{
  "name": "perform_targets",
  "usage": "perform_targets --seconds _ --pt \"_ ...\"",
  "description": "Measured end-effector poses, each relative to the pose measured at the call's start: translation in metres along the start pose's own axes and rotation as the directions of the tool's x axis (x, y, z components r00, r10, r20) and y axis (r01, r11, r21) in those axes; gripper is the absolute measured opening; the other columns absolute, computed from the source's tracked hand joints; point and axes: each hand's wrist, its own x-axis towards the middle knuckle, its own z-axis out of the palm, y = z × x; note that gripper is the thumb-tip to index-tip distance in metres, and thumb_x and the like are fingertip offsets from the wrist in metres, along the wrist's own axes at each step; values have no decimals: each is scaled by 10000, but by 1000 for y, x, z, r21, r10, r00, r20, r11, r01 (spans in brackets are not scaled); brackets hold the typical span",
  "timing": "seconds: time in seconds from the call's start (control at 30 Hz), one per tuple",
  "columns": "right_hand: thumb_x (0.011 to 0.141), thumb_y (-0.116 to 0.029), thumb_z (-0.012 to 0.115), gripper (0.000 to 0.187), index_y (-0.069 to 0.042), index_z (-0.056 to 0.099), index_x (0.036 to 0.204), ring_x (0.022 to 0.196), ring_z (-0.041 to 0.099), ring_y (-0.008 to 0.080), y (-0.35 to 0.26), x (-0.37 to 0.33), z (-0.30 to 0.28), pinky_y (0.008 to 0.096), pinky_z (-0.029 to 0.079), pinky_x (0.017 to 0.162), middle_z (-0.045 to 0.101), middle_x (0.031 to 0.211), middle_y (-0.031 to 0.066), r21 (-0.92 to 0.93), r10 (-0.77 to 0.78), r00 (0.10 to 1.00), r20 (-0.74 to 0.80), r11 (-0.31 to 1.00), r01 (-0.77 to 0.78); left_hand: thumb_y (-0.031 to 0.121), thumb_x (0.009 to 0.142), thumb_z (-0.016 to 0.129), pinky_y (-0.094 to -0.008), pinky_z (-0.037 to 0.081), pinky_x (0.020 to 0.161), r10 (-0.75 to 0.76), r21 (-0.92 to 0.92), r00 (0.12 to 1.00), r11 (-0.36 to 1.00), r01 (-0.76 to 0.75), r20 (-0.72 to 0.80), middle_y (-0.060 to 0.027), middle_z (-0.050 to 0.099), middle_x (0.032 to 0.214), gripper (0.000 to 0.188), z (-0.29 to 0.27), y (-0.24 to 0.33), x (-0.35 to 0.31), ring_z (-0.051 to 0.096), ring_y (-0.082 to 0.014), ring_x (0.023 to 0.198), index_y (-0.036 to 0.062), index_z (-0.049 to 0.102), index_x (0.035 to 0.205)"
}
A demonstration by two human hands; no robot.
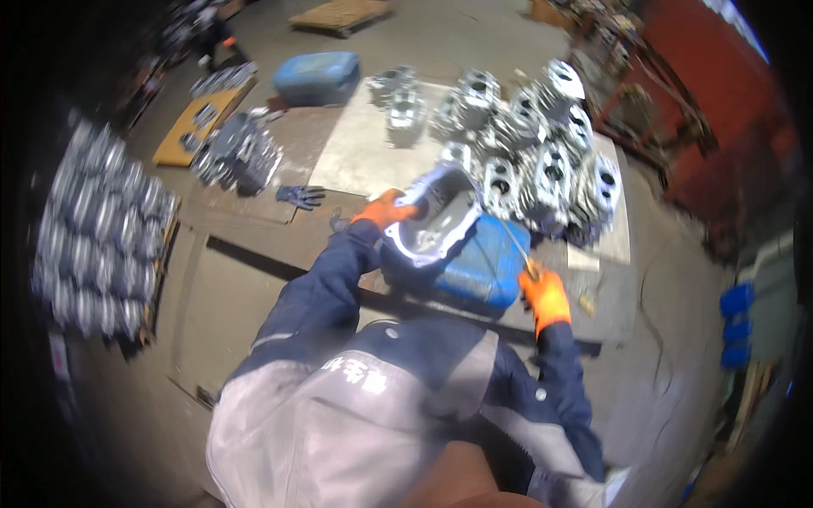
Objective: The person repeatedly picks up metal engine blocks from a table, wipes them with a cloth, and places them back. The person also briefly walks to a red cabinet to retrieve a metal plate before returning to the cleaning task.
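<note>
My left hand (388,210), in an orange glove, is closed on the left rim of a hollow silver metal casting (439,227). This housing lies tilted on a blue plastic drum (483,284), its open side facing up toward me. To the right of the drum, my right hand (546,298), also gloved in orange, is wrapped round the handle of a thin rod-like tool (517,240). The tool's shaft slants up and left toward the casting's right edge; its tip is too blurred to place exactly.
Several metal castings (550,173) crowd the far right of the table (347,161). A dark glove (301,196) lies left of centre, near another casting pile (241,152). Beyond stands a second blue drum (318,78). Stacked castings (102,237) fill the left side.
</note>
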Motion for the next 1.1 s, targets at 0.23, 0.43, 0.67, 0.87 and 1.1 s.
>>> perform_targets --seconds 0.23,0.43,0.67,0.87,1.1 --pt "851 -401 710 393 -37 719 996 659 667 230 9 28 48 399 512 641 687 728 140 -190 198 953 231 969 -156 321 746 725 -422 531 890 -47 397 999 916 52 -24 -196 710 1080 549 -9 103 -18 686 -345 1034 73 613 1223" --pt "914 -362 654 363 -101 678 1166 722 689 300 26 47 73 427 529 671 703 809 182 -305 2 1000 -3 952 -3 425 767 735 -585 519 888 23 553 998 833 12 -57 -198 687 1159 510 7 110 -9 650 -402 1108 90 697 1150" --pt "929 -355 634 381 -128 626 1235 897 691 306 44 48 85 430 537 737 692 1021 203 -368 -220 970 105 897 244 389 787 716 -441 518 931 -24 354 998 935 0 64 -184 689 1159 484 -6 89 11 647 -363 1119 72 679 1150" --pt "939 -411 608 404 -85 660 1171 633 636 211 20 -4 67 343 510 638 642 654 74 -86 352 907 231 936 -341 545 841 609 -464 478 976 -8 487 995 872 -42 100 -175 643 1256 599 9 92 6 601 -349 1191 46 681 1164" --pt "858 -182 676 156 -148 629 1003 1032 676 265 93 7 39 402 560 778 710 1074 95 41 470 852 231 870 -491 557 762 732 -436 454 1014 -27 272 1000 962 25 5 -248 627 1266 755 29 75 29 567 -388 1224 -2 610 1255"
